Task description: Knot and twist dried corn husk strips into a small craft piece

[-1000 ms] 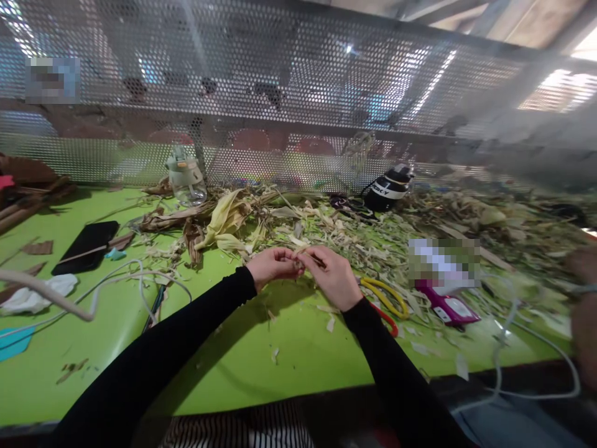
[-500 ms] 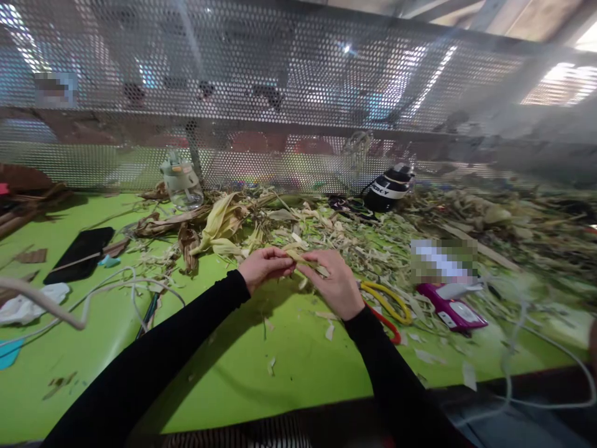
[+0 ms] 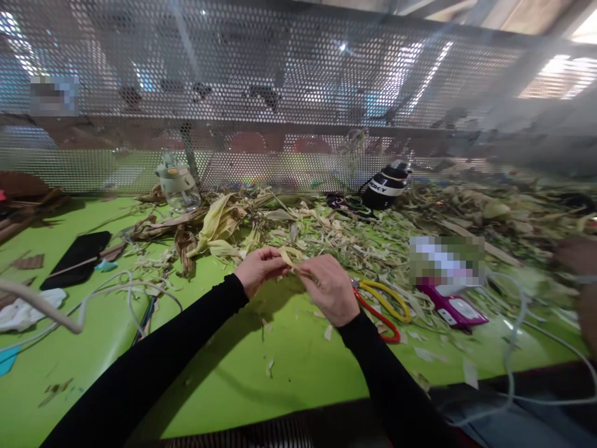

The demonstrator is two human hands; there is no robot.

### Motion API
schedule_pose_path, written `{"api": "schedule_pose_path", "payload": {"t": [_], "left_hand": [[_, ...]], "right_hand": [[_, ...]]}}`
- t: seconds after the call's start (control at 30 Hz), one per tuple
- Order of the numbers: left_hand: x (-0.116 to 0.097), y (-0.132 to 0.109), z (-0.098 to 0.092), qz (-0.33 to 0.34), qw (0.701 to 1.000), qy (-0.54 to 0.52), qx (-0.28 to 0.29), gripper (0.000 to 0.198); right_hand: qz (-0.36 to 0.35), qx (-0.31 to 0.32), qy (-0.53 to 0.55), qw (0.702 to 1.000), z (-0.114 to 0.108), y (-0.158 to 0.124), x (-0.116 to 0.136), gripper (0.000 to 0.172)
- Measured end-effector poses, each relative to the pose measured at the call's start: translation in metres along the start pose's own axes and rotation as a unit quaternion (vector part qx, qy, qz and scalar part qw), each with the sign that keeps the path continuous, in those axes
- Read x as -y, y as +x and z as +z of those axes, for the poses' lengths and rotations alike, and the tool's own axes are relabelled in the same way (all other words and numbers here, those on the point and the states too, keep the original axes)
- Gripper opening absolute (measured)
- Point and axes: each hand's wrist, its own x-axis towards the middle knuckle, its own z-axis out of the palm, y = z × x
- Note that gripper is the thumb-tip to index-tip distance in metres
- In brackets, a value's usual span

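Note:
A pale yellow strip of corn husk point(image 3: 290, 255) is pinched between my two hands, above the near side of the husk scraps. My left hand point(image 3: 259, 269) grips one end with thumb and fingers closed. At the other end my right hand point(image 3: 330, 287) has its fingers bent in, palm down, and they hide part of the strip. Just right of that hand lie scissors point(image 3: 385, 302) with one yellow and one red handle, their blades mostly hidden. Behind my left hand lies a larger yellow-green husk point(image 3: 218, 223) on dry brown leaves.
Husk shreds point(image 3: 336, 230) cover the back of the green table point(image 3: 280, 373). A clear bottle point(image 3: 180, 183), a black bottle point(image 3: 387, 186) and a perforated metal screen point(image 3: 280, 74) stand behind. Left lies a black phone point(image 3: 77, 260); right, a magenta-and-white device point(image 3: 454, 308), white cable point(image 3: 512, 348) and another person's blurred arm point(image 3: 576, 267).
My right hand has turned further over and its fingers have curled in round the strip, which now bends up in a loop. Another person's arm has come in at the right edge.

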Motion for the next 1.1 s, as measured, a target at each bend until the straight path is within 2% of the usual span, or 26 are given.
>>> {"api": "schedule_pose_path", "payload": {"t": [0.07, 0.1, 0.2, 0.3, 0.37, 0.4, 0.5, 0.63, 0.7, 0.8, 0.87, 1.0, 1.1], "left_hand": [[0.0, 0.001, -0.001, 0.006, 1.0, -0.008, -0.012, 0.024], [0.0, 0.001, -0.001, 0.004, 1.0, -0.008, -0.014, 0.024], [-0.001, 0.001, -0.002, -0.02, 1.0, 0.001, 0.009, 0.022], [0.0, 0.0, -0.003, -0.066, 0.996, 0.005, 0.064, 0.02], [0.002, -0.001, -0.003, -0.09, 0.993, 0.001, 0.081, 0.019], [0.003, -0.001, -0.003, -0.096, 0.992, -0.005, 0.079, 0.019], [0.005, -0.001, -0.003, -0.098, 0.993, -0.029, 0.055, 0.016], [0.005, -0.004, -0.001, -0.088, 0.995, -0.022, 0.05, 0.017], [0.005, -0.006, 0.001, -0.078, 0.994, 0.004, 0.074, 0.02], [0.005, -0.008, 0.003, -0.069, 0.992, 0.043, 0.101, 0.028], [0.005, -0.008, 0.004, -0.067, 0.99, 0.077, 0.095, 0.033], [0.006, -0.007, 0.005, -0.048, 0.983, 0.163, 0.07, 0.035], [0.007, -0.007, 0.005, -0.042, 0.976, 0.196, 0.08, 0.032]], "right_hand": [[-0.014, 0.035, 0.016, 0.999, -0.002, 0.001, 0.003, 0.015], [0.007, 0.057, 0.043, 0.997, -0.003, 0.002, 0.003, 0.017], [0.136, 0.086, 0.146, 0.976, -0.006, 0.003, 0.004, 0.03], [0.22, 0.077, 0.286, 0.929, -0.002, 0.003, 0.003, 0.031], [0.233, 0.053, 0.354, 0.904, 0.003, 0.002, 0.002, 0.027], [0.234, 0.027, 0.364, 0.901, 0.005, 0.001, 0.001, 0.024], [0.223, -0.047, 0.345, 0.911, 0.011, -0.002, -0.002, 0.015], [0.144, -0.068, 0.346, 0.925, 0.011, -0.004, -0.005, 0.013], [0.129, -0.059, 0.355, 0.924, 0.01, -0.004, -0.005, 0.018], [0.17, -0.026, 0.339, 0.925, 0.006, -0.002, -0.004, 0.025], [0.183, -0.016, 0.306, 0.934, 0.004, -0.001, -0.003, 0.025], [0.155, 0.025, 0.25, 0.955, 0.004, -0.001, -0.004, 0.028], [0.134, 0.039, 0.232, 0.963, 0.004, -0.001, -0.006, 0.024]]}}
